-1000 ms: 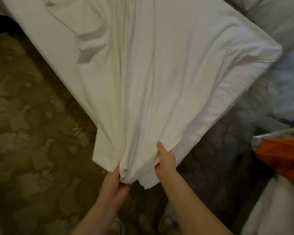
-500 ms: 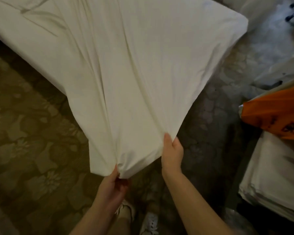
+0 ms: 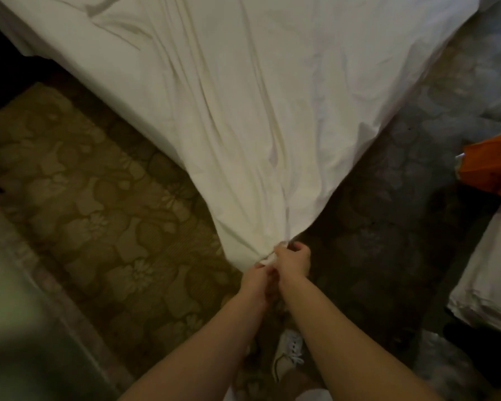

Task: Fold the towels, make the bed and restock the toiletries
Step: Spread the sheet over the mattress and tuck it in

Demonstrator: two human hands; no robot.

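Your left hand (image 3: pixel 255 280) pinches gathered corner of white sheet (image 3: pixel 258 111), fingers curled on bunched cloth. Your right hand (image 3: pixel 293 260) sits just beside it, touching, and seems closed on same corner, though dim light makes exact hold hard to read. Sheet fans up and away from grip, creases converging at your knuckles. Patterned carpet (image 3: pixel 99 212) lies under corner. White shoe (image 3: pixel 288 354) shows between your forearms.

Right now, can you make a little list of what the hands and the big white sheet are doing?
sheet: white, creased, pulled to a bunched corner
left hand: grips that corner
right hand: grips it too, right beside the left
carpet: flower pattern
far right: orange thing, white folded stack
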